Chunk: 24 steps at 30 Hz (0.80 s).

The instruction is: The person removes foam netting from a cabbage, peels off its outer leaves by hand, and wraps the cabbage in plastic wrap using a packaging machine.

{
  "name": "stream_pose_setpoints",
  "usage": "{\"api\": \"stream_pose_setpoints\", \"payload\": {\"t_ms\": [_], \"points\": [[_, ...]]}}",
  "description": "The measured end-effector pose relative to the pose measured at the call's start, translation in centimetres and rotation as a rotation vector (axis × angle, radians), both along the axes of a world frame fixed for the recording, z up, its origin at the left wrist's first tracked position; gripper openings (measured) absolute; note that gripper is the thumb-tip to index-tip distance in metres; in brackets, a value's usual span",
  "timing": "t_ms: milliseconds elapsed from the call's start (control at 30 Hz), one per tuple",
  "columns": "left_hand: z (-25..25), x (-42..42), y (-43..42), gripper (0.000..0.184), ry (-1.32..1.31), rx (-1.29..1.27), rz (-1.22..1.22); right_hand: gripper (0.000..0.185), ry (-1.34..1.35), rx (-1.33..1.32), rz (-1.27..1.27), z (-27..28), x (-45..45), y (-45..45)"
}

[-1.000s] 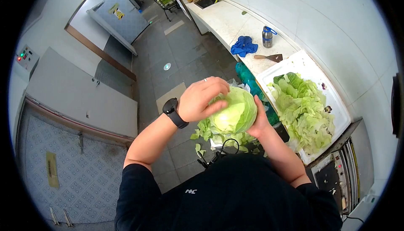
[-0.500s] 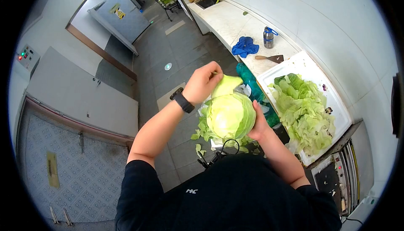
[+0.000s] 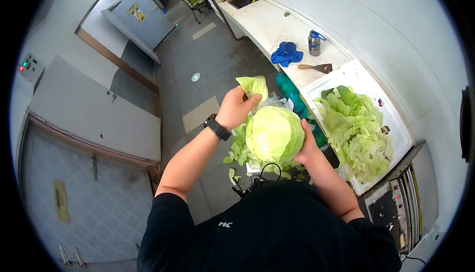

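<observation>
A pale green cabbage (image 3: 274, 134) is held up in front of my body. My right hand (image 3: 308, 143) grips it from the right side, its fingers partly hidden behind the head. My left hand (image 3: 237, 106), with a black watch on the wrist, pinches a loose cabbage leaf (image 3: 253, 88) above and left of the head. The leaf looks separate from the cabbage. More torn leaves (image 3: 239, 146) lie low down behind and below the cabbage, partly covered by it.
To the right, a white tray (image 3: 361, 76) holds a heap of leaves (image 3: 354, 133). A scraper (image 3: 316, 68), a blue cloth (image 3: 286, 54) and a metal bottle (image 3: 314, 43) sit on the counter (image 3: 267, 24). Green netting (image 3: 292, 91) hangs beside it. A machine with slots (image 3: 401, 202) stands lower right.
My left hand has pulled the leaf off the cabbage, moving it up and to the left. My right hand still supports the head, which has shifted slightly right.
</observation>
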<state>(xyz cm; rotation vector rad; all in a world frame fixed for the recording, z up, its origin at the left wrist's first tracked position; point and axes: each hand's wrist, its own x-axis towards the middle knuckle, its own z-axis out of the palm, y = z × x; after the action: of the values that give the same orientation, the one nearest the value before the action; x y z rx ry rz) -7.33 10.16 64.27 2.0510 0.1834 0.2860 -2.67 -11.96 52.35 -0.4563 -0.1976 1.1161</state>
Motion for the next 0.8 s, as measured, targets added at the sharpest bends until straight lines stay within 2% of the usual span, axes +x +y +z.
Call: {"api": "stream_pose_setpoints", "payload": {"t_ms": [67,100,167,200,267,300,367,400,467,500,567,667,800], "points": [[-2.7,1.3,2.5,0.037,0.216,0.358,0.192,0.084,-0.026,0.080,-0.020,-0.9,0.0,0.1],[-4.5,1.3,3.6,0.037,0.216,0.357,0.199,0.084,-0.028,0.080,-0.012,-0.5,-0.1,0.2],[-8.3,1.6,5.9,0.047,0.443,0.546,0.153,0.091,-0.081,0.262,-0.095,0.8,-0.3,0.2],[-10.2,1.3,6.9,0.047,0.442,0.553,0.147,0.091,-0.082,0.267,-0.102,1.4,-0.1,0.1],[-13.1,0.0,7.7,0.051,0.284,0.565,-0.030,0.098,-0.203,0.219,-0.156,2.2,0.1,-0.3],[-8.0,-0.6,4.6,0.053,0.359,0.321,0.047,0.098,-0.200,0.214,-0.163,2.2,0.2,-0.5],[-4.4,-2.4,2.4,0.051,0.030,0.013,-0.098,0.098,-0.188,0.214,-0.156,2.1,0.5,-0.6],[-2.3,-3.4,0.7,0.051,0.027,0.012,-0.093,0.098,-0.191,0.212,-0.151,2.1,0.6,-0.6],[1.6,-5.5,-2.6,0.051,-0.113,-0.100,-0.322,0.100,-0.174,0.212,-0.186,2.1,0.5,-0.3],[2.6,-6.0,-3.5,0.051,-0.115,-0.103,-0.307,0.100,-0.174,0.209,-0.171,2.3,0.4,-0.3],[3.6,-6.5,-4.6,0.052,-0.099,0.107,-0.225,0.100,-0.215,0.258,-0.133,3.1,0.6,-0.3],[3.3,-6.5,-3.9,0.045,-0.108,0.039,-0.239,0.103,-0.331,0.247,-0.141,2.8,0.9,-0.2],[3.2,-6.9,-4.0,0.039,-0.089,0.019,-0.227,0.100,-0.307,0.258,-0.132,2.2,0.6,0.0]]}}
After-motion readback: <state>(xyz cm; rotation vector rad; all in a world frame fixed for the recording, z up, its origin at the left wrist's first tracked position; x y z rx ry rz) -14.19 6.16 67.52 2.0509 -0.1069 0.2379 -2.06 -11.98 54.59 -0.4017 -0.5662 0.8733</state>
